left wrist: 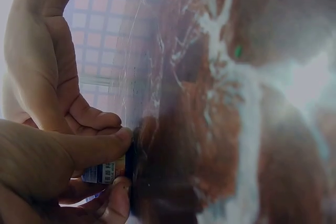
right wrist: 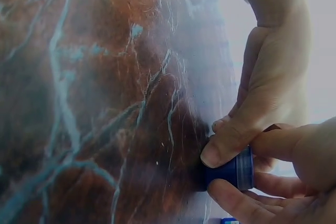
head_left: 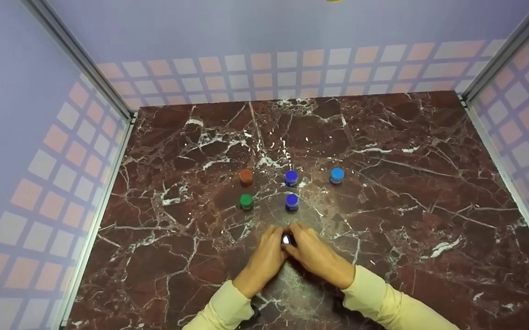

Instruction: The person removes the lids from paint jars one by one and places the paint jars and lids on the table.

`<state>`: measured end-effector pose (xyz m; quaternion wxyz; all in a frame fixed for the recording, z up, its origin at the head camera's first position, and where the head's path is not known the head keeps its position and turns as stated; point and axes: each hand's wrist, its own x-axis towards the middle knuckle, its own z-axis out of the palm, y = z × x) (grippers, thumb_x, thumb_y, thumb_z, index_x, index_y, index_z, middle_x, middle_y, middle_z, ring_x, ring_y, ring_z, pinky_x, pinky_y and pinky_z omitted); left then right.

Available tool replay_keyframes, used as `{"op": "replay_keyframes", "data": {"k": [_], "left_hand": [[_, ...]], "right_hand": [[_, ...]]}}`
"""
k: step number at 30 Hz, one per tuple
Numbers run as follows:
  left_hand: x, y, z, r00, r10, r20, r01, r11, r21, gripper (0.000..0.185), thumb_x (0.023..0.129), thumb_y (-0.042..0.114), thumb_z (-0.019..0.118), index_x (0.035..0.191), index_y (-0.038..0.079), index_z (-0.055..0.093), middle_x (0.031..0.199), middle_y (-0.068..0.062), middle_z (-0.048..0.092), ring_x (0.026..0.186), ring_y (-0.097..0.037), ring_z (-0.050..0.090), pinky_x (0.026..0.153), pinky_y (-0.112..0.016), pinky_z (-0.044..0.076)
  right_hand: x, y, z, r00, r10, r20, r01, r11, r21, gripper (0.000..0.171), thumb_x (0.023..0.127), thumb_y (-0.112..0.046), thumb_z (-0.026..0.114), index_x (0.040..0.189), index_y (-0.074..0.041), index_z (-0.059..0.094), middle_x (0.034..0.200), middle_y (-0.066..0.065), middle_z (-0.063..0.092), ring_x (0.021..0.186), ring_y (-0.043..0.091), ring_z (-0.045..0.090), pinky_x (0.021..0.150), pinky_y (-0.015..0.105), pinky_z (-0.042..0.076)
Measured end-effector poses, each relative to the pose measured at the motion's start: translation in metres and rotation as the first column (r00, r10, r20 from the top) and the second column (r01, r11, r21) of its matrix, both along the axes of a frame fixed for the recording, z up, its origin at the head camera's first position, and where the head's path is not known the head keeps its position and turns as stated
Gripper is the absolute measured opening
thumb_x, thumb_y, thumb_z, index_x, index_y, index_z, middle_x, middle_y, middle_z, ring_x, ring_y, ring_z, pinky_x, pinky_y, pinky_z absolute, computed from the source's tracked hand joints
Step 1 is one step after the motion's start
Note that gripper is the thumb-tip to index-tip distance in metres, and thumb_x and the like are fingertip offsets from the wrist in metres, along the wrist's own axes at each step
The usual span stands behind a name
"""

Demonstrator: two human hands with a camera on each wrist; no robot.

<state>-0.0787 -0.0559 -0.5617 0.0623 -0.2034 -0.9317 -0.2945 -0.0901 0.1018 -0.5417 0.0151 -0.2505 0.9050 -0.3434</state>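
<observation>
Two hands, left hand (head_left: 264, 259) and right hand (head_left: 315, 255), pinch one small blue-capped plastic bottle (right wrist: 230, 170) on the dark red marble tabletop (head_left: 406, 192) at six o'clock from five similar bottles; it looks light, rigid, slippery; best gripped around the cap.

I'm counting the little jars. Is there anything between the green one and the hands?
No. In the head view, only bare marble table lies between the green jar and the left hand and right hand, which hold another small jar.
</observation>
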Motion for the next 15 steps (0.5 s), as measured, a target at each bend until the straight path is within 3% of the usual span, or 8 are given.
{"op": "replay_keyframes", "data": {"k": [3,9,15], "left_hand": [[0.0003,0.0002,-0.0017,1.0,0.005,0.002,-0.005,1.0,-0.009,0.033,0.075,-0.008,0.071,0.106,-0.003,0.061,0.1,-0.014,0.061,0.094,-0.034,0.063,0.084,-0.047,0.055],[-0.0017,0.0015,-0.0041,0.998,0.021,-0.053,-0.019,0.999,0.029,0.03,0.076,-0.008,0.072,0.104,-0.002,0.063,0.097,-0.013,0.062,0.088,-0.032,0.066,0.079,-0.044,0.056],[-0.0066,0.0001,-0.0081,0.999,-0.008,-0.051,0.009,0.999,0.036,0.028,0.074,-0.006,0.075,0.098,-0.001,0.061,0.092,-0.011,0.059,0.083,-0.029,0.063,0.075,-0.043,0.055]], "right_hand": [[0.0024,-0.0023,-0.0017,0.998,-0.036,-0.061,0.039,0.998,0.052,0.031,0.091,-0.009,0.078,0.111,0.004,0.059,0.099,0.019,0.064,0.083,0.039,0.07,0.069,0.045,0.061],[0.0045,-0.0061,-0.0026,0.973,-0.072,-0.218,0.106,0.983,0.149,0.032,0.09,-0.018,0.08,0.104,0.002,0.058,0.092,0.016,0.062,0.069,0.038,0.068,0.056,0.047,0.058],[0.0024,-0.0052,-0.0014,0.97,-0.066,-0.233,0.105,0.982,0.156,0.025,0.09,-0.016,0.078,0.099,0.0,0.061,0.088,0.013,0.061,0.067,0.035,0.066,0.057,0.046,0.058]]}}
